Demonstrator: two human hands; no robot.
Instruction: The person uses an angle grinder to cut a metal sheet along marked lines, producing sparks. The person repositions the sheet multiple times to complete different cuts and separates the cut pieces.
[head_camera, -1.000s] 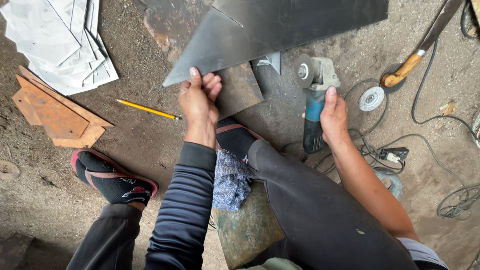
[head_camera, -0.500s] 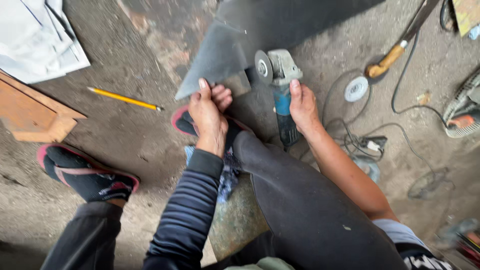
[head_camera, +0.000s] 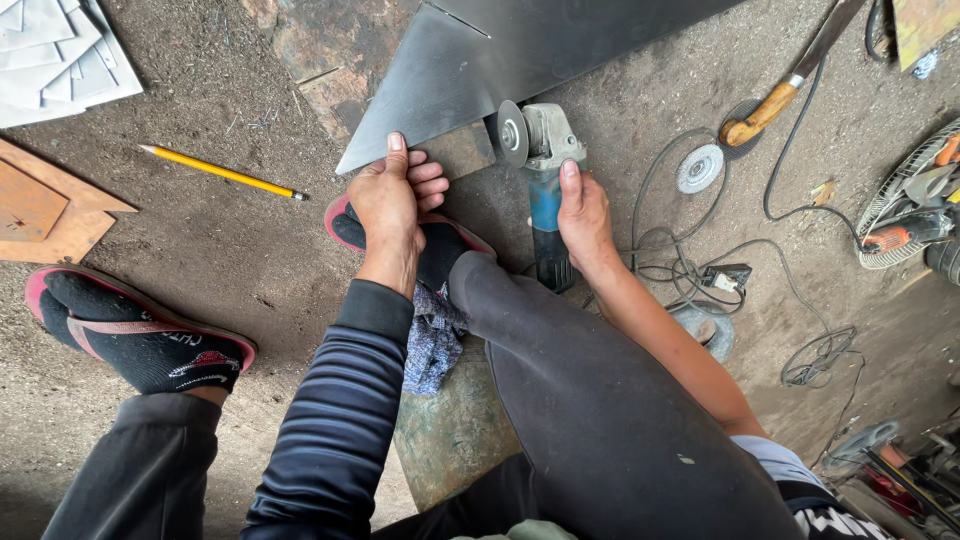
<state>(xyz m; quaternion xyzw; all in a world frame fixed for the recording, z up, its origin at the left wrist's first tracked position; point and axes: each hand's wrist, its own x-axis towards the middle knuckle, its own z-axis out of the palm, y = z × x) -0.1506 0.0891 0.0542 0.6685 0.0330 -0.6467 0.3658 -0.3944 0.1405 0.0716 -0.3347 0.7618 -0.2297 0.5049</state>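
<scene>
1. Two bare hands are working low over a dirt floor, the person squatting with knees up.
2. Left hand is pressing flat on the pointed near corner of a dark metal sheet, thumb stretched along the sheet's edge, fingers curled under that edge; it is pinning the sheet rather than gripping it.
3. Metal sheet is lying on the floor, running from the top edge of view down to that point just ahead of the person's foot.
4. Right hand is wrapping closed around the blue body of an angle grinder, index finger lying along the top.
5. Grinder's disc is standing on edge, right beside the sheet's near edge; cannot tell whether it is touching the metal.
6. Grinder's cable is looping over the floor to the right, toward a small plug block.
7. Yellow pencil is lying on the floor left of the left hand, well apart from it.
8. Loose grinding disc is lying on the floor right of the grinder, near a wooden-handled tool.
9. Wooden offcuts are sitting at the left edge; pale cut sheets are stacking in the top left corner.
10. Black-socked foot in a red-edged sandal is resting lower left.
</scene>
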